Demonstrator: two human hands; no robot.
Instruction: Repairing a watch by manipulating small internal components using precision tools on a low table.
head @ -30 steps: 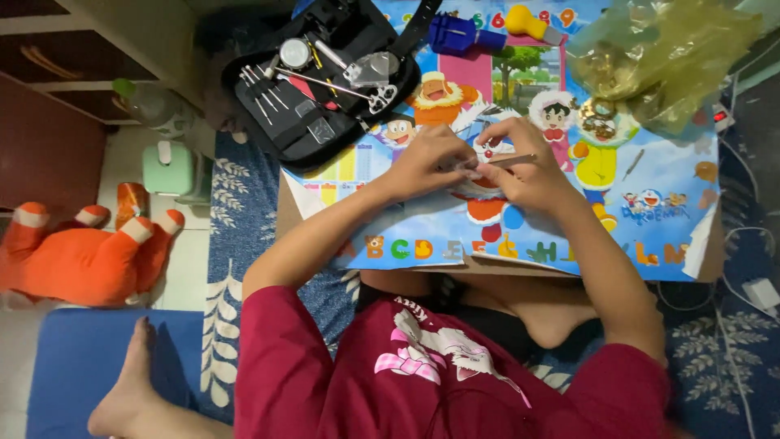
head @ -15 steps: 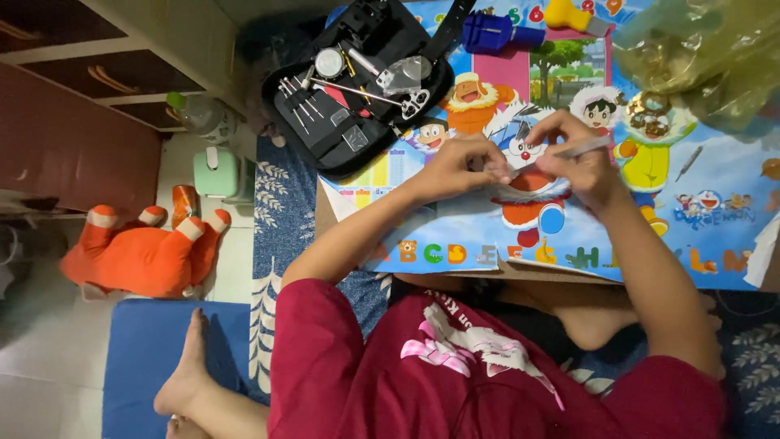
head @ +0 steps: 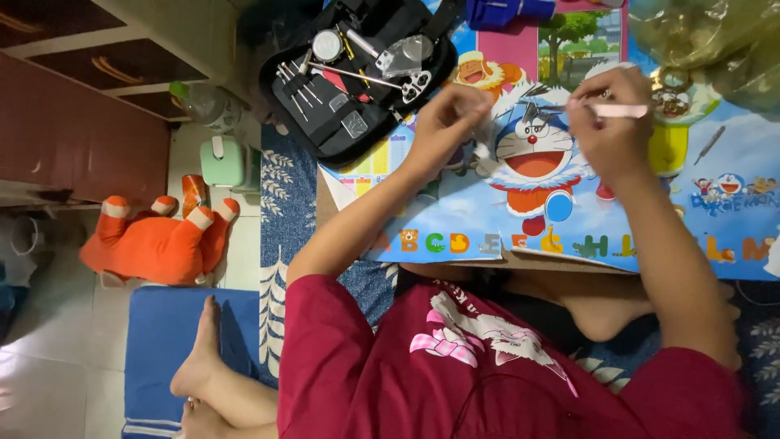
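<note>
Pink tool (head: 619, 110) in raised right hand (head: 611, 122).

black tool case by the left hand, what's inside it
The open black tool case holds slim metal tools in a row, a round silver piece and small clear packets. Its upper end runs out of view, so the contents there cannot be seen.

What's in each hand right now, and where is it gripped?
Right hand pinches a thin pink stick tool near its inner end. Left hand is closed on something small; too blurred to identify.
</note>
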